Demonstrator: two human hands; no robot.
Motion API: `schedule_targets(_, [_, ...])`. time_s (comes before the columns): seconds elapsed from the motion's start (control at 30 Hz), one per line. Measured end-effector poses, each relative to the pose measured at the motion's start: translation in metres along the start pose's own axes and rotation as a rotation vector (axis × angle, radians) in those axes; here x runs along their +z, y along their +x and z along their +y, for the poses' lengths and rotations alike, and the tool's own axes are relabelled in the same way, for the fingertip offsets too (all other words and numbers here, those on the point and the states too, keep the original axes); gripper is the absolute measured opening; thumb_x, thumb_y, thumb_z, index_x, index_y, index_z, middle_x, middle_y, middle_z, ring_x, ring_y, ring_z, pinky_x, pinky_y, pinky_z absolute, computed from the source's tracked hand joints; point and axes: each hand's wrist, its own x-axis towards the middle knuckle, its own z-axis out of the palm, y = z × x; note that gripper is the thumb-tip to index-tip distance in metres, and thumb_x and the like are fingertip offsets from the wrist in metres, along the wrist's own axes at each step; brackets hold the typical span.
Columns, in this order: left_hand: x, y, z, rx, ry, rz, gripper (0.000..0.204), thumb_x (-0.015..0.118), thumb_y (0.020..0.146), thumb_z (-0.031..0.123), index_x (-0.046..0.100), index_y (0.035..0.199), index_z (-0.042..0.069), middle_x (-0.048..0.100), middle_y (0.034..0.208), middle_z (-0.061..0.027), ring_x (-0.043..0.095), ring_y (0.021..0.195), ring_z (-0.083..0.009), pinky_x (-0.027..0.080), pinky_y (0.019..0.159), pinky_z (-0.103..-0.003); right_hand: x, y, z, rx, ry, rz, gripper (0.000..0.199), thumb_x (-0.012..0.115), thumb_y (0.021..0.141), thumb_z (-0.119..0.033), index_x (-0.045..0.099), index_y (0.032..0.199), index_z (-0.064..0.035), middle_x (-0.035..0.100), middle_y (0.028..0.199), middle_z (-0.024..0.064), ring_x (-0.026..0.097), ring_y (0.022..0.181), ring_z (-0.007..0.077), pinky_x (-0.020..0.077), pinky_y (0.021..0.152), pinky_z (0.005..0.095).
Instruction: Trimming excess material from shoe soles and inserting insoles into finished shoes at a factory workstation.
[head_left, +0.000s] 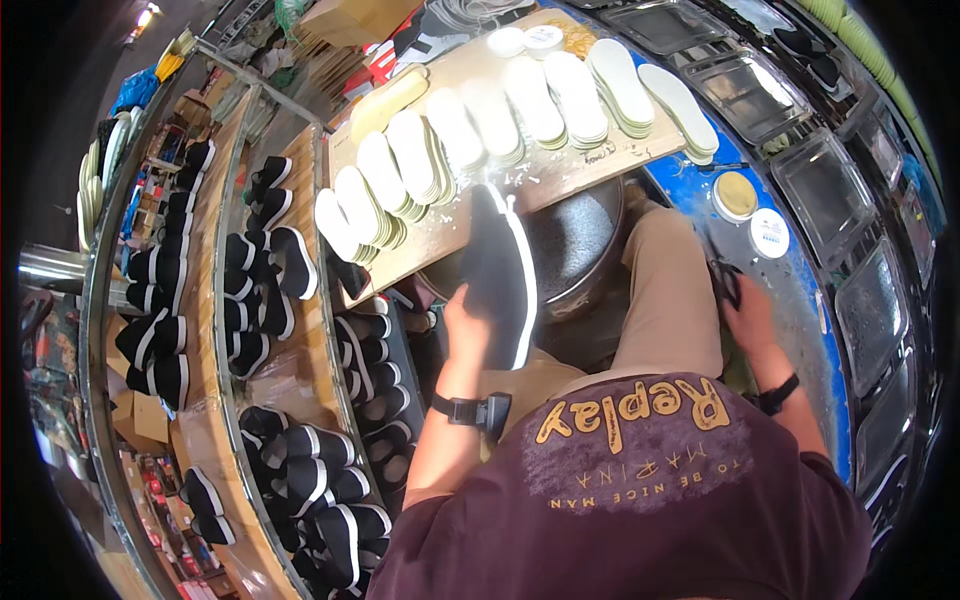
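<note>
A black shoe (492, 270) with a white sole edge is in my left hand (466, 325), whose fingers are closed round its side. It stands lengthwise over my lap, beside the wooden board's near edge, and looks blurred. At the right, by the blue bench's edge, my right hand (748, 312) is closed on a black looped handle (728, 284), which looks like that of scissors; the rest of it is hidden. Stacks of white insoles (575, 100) line the wooden board (620, 155) in front of me, with small white scraps scattered near them.
On my left, wooden shelves (215, 330) hold several black shoes (325, 470) with white soles. A round dark basin (575, 240) sits under the board. The blue bench (835, 370) carries a yellowish round tin (735, 195) and a white lid (769, 233). Clear plastic trays (820, 190) stand farther right.
</note>
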Motion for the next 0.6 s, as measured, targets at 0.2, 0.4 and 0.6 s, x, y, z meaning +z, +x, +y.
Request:
schedule_targets(0.2, [-0.045,-0.017,-0.001,0.465,0.638,0.081,0.022,0.059,0.079,0.01,0.067,0.098,0.0,0.067,0.096,-0.0167,0.064,0.095,-0.0329,0.042,0.099,-0.043,0.006,0.036,-0.166,-0.294,0.063,-0.438,0.054,0.074,0.076,-0.043,0.056,0.105,-0.0011,0.062,0.096,0.0202,0.061,0.09,0.0402,0.0492,0.076,0.0441])
schedule_targets(0.4, [-0.069,-0.034,-0.006,0.498,0.834,0.144,0.021,0.063,0.077,0.015,0.067,0.092,0.001,0.067,0.093,-0.0164,0.063,0.094,-0.0344,0.035,0.105,-0.049,0.033,0.048,-0.186,-0.489,-0.038,-0.638,0.058,0.068,0.076,-0.056,0.053,0.087,-0.0013,0.063,0.085,0.0178,0.063,0.082,0.038,0.0491,0.07,0.0451])
schedule_targets(0.6, [-0.076,-0.045,-0.004,0.475,0.968,0.119,0.02,0.064,0.074,0.015,0.066,0.087,0.001,0.066,0.088,-0.0157,0.063,0.09,-0.036,0.033,0.107,-0.05,0.032,0.049,-0.185,-0.481,-0.178,-0.749,0.057,0.071,0.074,-0.055,0.053,0.084,-0.0011,0.062,0.084,0.0185,0.062,0.08,0.0385,0.0477,0.069,0.0466])
